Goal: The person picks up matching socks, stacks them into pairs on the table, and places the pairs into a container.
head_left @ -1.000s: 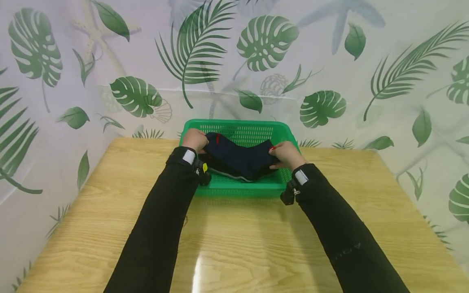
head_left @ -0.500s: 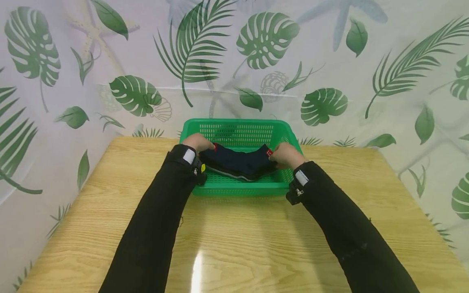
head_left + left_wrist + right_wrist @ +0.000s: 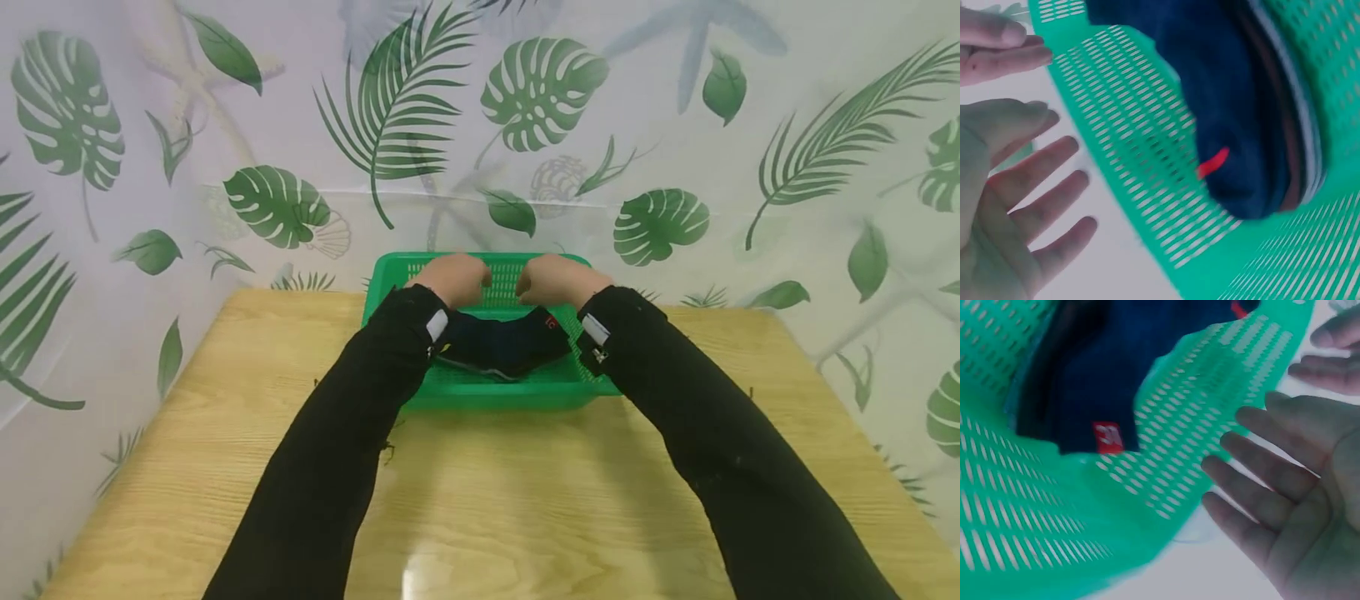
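Note:
Inside the green plastic basket [image 3: 495,399] lies a small stack of dark navy socks [image 3: 510,342], bent in the middle. A red label [image 3: 1109,437] marks one end in the right wrist view, and a red mark [image 3: 1214,163] shows near the rounded end in the left wrist view. Above the back of the basket, my left hand [image 3: 459,279] and right hand [image 3: 557,281] face each other, a short gap between them. Both wrist views show loosely extended fingers with nothing in them, apart from the socks.
The basket stands on a wooden table [image 3: 480,500] near its back edge, close to a leaf-patterned wall covering [image 3: 450,150]. Its perforated walls surround the socks.
Both hands have let go of the ends of the socks, risen and moved inward towards each other. The socks have settled lower and now lie in the basket.

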The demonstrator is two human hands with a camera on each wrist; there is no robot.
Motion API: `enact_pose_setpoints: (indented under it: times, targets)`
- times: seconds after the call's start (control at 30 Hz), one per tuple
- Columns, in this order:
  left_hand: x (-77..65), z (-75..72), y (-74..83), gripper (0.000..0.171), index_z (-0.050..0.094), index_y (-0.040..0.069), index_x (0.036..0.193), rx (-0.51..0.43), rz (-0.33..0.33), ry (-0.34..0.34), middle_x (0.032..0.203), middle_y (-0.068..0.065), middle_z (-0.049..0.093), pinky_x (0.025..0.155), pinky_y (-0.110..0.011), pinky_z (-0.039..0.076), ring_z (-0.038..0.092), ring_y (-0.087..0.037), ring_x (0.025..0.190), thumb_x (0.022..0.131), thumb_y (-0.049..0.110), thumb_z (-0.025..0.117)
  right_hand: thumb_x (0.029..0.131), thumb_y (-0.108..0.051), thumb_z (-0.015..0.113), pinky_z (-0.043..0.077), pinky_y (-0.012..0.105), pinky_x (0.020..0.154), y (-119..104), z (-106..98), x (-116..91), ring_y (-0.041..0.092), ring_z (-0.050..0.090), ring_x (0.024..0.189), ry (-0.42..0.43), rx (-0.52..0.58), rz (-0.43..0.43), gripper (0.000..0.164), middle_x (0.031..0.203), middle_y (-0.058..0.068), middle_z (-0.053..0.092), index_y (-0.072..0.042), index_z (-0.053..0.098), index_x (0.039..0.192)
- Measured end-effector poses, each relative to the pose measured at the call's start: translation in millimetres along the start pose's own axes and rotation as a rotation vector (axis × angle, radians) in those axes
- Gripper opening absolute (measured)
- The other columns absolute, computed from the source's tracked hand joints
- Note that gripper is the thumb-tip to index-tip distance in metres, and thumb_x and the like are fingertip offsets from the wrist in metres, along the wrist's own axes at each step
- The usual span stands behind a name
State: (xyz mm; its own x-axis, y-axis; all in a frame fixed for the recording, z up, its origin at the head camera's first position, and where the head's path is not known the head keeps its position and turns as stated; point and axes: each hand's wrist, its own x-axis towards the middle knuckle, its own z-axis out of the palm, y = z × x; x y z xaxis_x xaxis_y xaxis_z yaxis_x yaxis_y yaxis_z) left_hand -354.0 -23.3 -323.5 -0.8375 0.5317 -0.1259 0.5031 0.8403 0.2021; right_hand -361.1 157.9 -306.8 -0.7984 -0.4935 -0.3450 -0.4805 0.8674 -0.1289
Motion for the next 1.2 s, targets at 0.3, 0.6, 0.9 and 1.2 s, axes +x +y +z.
enact_pose_setpoints:
  times: [0.3,0.6,0.9,1.2]
  targets:
    - [14.9,50.3,-1.0,0.025,0.067,0.009,0.12,-0.364,-0.085,-0.39,0.13,-0.008,0.06,0.096,-0.034,0.046,0.055,-0.024,0.119,0.101,0.014,0.052,0.098,-0.01,0.053,0.053,0.039,0.086,26.4,57.5,27.0,0.029,0.064,0.104,-0.296,0.405,0.119,0.021,0.114,0.015,0.066,-0.006,0.069,0.11]
    - [14.6,57.0,1.6,0.043,0.049,0.019,0.144,-0.243,-0.032,-0.693,0.155,-0.004,0.034,0.115,-0.044,0.026,0.027,-0.026,0.144,0.104,0.032,0.043,0.099,-0.036,0.054,0.049,0.037,0.095,15.3,71.8,32.6,0.027,0.06,0.112,-0.499,0.329,0.167,0.029,0.118,0.011,0.065,-0.017,0.076,0.105]
    - [13.2,48.3,1.2,0.043,0.055,0.014,0.139,-0.298,-0.022,-0.576,0.146,-0.008,0.048,0.11,-0.04,0.035,0.042,-0.028,0.135,0.101,0.035,0.051,0.098,-0.029,0.057,0.052,0.033,0.089,2.1,53.4,34.3,0.023,0.065,0.102,-0.5,0.343,0.126,0.027,0.107,0.009,0.069,-0.01,0.073,0.108]
    - [10.9,45.5,-3.4,0.052,0.057,0.01,0.137,-0.269,-0.146,-0.689,0.142,-0.011,0.052,0.111,-0.038,0.033,0.042,-0.026,0.136,0.102,0.045,0.042,0.1,-0.03,0.053,0.052,0.039,0.089,24.8,70.0,28.9,0.026,0.067,0.094,-0.52,0.484,0.274,0.033,0.1,0.012,0.07,-0.003,0.072,0.104]
